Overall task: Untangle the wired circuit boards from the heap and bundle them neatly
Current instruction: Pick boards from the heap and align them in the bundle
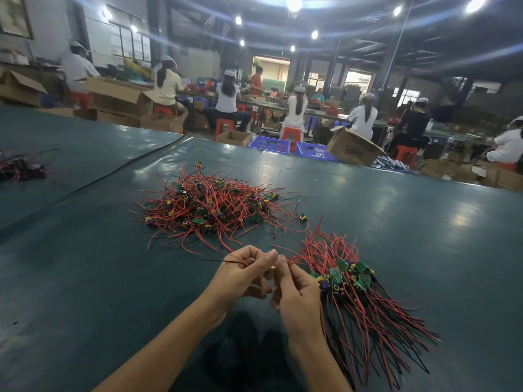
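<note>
Red-wired board (271,271) is pinched jointly by left hand (240,277) and right hand (295,297), with tangled heap (209,205) beyond the grip and sorted bundle (349,281) just to its right.

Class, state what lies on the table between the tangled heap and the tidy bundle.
In the head view, mostly bare green table, crossed by stray red wire ends from the heap and the bundle, plus one loose yellow part.

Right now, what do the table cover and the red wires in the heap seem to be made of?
Table cover: probably vinyl or rubber sheet, dark green, glossy; bright reflections show on it. Red wires: likely smooth plastic insulation, flexible; they bend in loose curves.
</note>
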`<state>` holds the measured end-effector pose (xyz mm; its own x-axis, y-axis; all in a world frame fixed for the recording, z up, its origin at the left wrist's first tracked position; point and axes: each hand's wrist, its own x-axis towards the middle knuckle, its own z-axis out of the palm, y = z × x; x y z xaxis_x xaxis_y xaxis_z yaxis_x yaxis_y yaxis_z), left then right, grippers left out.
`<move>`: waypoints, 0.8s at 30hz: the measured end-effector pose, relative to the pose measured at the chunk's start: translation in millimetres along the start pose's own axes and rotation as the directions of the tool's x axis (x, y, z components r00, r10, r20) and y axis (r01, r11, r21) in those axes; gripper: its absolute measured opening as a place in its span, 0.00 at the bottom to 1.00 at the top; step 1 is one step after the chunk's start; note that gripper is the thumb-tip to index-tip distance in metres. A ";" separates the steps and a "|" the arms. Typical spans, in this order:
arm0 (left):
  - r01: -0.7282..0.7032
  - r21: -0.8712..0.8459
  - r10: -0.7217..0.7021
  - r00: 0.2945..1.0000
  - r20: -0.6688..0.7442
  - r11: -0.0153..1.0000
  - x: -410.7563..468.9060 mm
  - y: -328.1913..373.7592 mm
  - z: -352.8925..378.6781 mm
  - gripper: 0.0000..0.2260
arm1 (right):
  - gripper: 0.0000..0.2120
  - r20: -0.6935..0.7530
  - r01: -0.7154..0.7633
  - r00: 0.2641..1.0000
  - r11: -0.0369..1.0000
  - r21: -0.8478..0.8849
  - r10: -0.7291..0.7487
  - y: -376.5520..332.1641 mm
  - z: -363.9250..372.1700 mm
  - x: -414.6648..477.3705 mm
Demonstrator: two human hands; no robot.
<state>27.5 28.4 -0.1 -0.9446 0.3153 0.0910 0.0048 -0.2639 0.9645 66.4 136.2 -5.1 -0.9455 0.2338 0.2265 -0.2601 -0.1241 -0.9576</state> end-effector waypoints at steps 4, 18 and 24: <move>-0.122 0.186 0.112 0.992 0.066 0.975 -3.8 -0.6 4.0 0.23 | 0.14 0.026 0.033 0.999 0.999 0.031 -0.034 -0.4 -0.2 0.0; -0.019 0.188 0.004 0.997 0.081 0.982 -4.1 8.0 3.5 0.19 | 0.12 -0.367 -0.180 0.885 0.939 0.294 0.285 -5.4 -29.2 28.8; 0.005 0.186 -0.027 0.993 0.113 0.982 -7.9 10.8 4.2 0.18 | 0.12 -0.421 -0.065 0.875 0.921 0.385 0.238 -7.4 -40.9 34.6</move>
<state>36.5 26.9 10.6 -0.9014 0.4230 0.0923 0.0607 -0.0876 0.9943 43.6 184.6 2.5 -0.8069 0.5813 -0.1043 -0.2538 -0.5007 -0.8275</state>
